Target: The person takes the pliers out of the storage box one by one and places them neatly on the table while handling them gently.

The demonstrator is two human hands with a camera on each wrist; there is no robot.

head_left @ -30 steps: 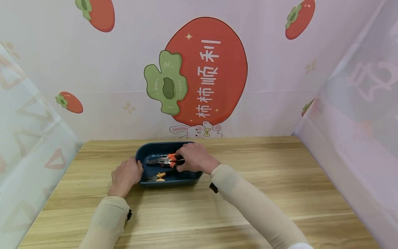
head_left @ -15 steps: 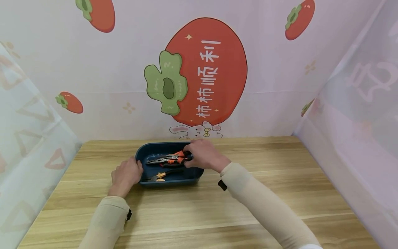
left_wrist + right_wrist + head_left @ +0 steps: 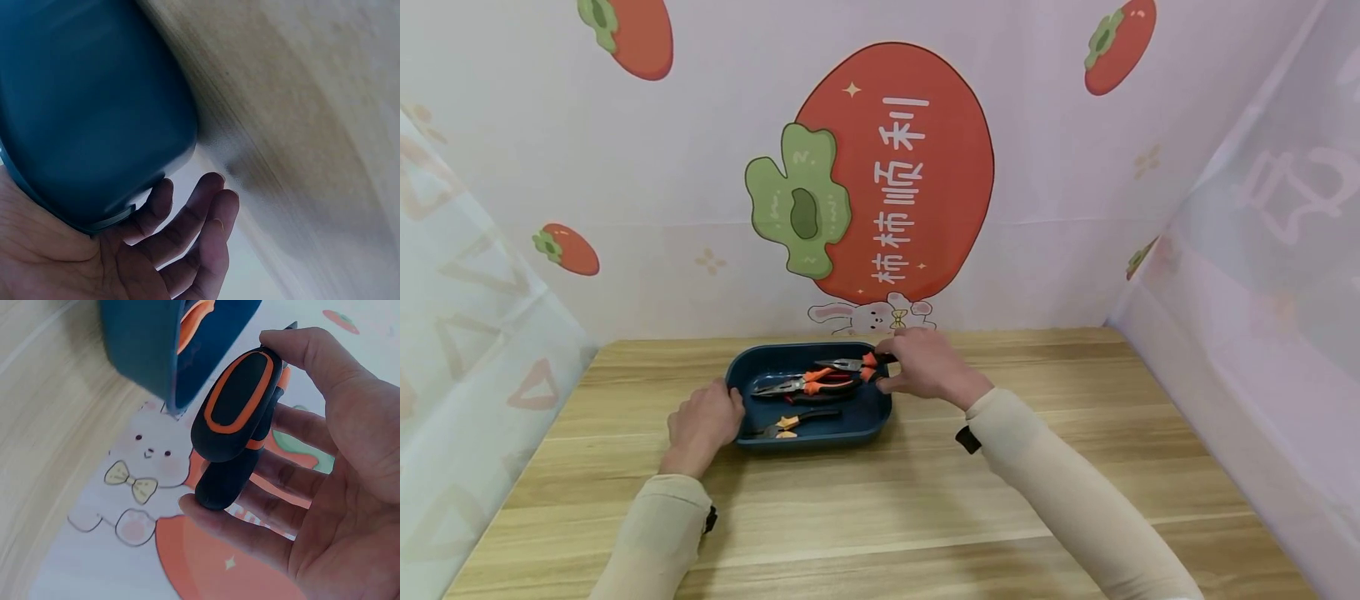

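Note:
A dark blue plastic bin [image 3: 808, 443] stands near the back of the table. My left hand [image 3: 703, 421] grips its left end; in the left wrist view that hand [image 3: 169, 250] lies against the bin's wall [image 3: 94, 125], its other fingers loosely bent outside. My right hand [image 3: 928, 367] holds long-nose pliers [image 3: 850, 364] by the black-and-orange handles [image 3: 240, 403], the jaws pointing left over the bin's right end. Inside lie another orange-and-black long-nose pliers [image 3: 790, 386] and yellow-and-black pliers [image 3: 786, 422]. Something dark with red parts lies partly hidden beneath the orange-handled pair.
The wooden table [image 3: 865, 517] extends around the bin on every side. Behind it rises a white cloth backdrop [image 3: 1037, 250] printed with persimmons and a rabbit, with cloth walls at left and right.
My right hand has moved right, drawing the long-nose pliers away from the other tools toward the bin's right rim. The left hand and the bin stay in place.

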